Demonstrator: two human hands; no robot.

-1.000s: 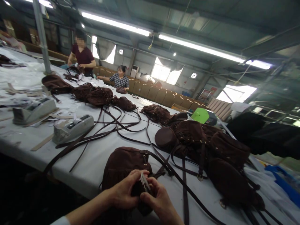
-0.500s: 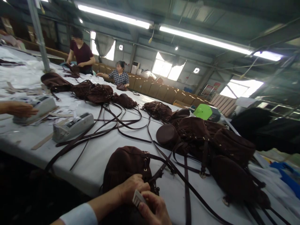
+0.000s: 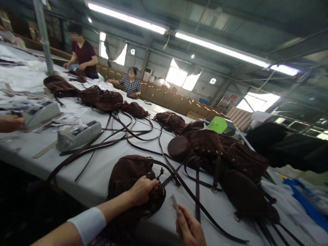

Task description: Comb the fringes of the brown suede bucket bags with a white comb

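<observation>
A dark brown fringed bag (image 3: pixel 128 171) rests at the near table edge, a long strap running from it to the right. My left hand (image 3: pixel 143 189) is closed on the bag's front by its fringe and cord; exactly what the fingers pinch is partly hidden. To the right of the bag, apart from it, my right hand (image 3: pixel 188 223) pinches a small pale comb (image 3: pixel 174 202) with tooth-like marks along one edge. Several more brown bags (image 3: pixel 205 143) lie heaped to the right, their straps spread over the white table (image 3: pixel 151 150).
Two tape dispensers (image 3: pixel 79 135) stand at the left among paper strips. Another person's hand (image 3: pixel 11 123) is by the farther one. Two people work across the table. A green piece (image 3: pixel 217 124) lies behind the bag heap; blue plastic (image 3: pixel 307 201) is at the far right.
My right hand has moved right, away from the bag, with the comb. My left hand stays on the bag, slightly higher. The other person's hand at the left has drawn back leftward.
</observation>
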